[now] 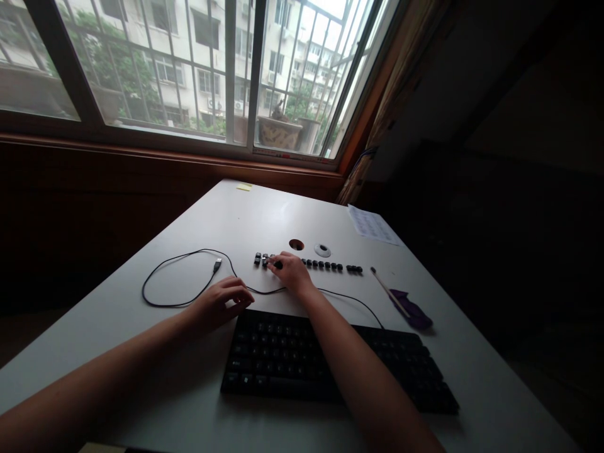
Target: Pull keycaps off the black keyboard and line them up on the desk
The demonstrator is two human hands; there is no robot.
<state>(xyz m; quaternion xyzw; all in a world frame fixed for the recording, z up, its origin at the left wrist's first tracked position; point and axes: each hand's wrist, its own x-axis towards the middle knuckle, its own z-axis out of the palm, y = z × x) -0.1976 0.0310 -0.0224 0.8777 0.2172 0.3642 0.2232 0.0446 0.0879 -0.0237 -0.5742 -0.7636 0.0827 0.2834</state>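
A black keyboard lies on the white desk; its top row looks bare of keys. Beyond it, a line of small black keycaps stands on the desk. My right hand reaches across the keyboard to the left part of this line. Its fingers are pinched round a small dark keycap, partly hidden by the fingers. At the keyboard's upper left corner rests my left hand, fingers loosely bent and apart, holding nothing. My right forearm covers the middle of the keyboard.
A black cable with a USB plug loops on the left. On the right lie a thin brush and a purple cloth. Farther back are a desk hole, a round cover, paper sheets and a yellow note.
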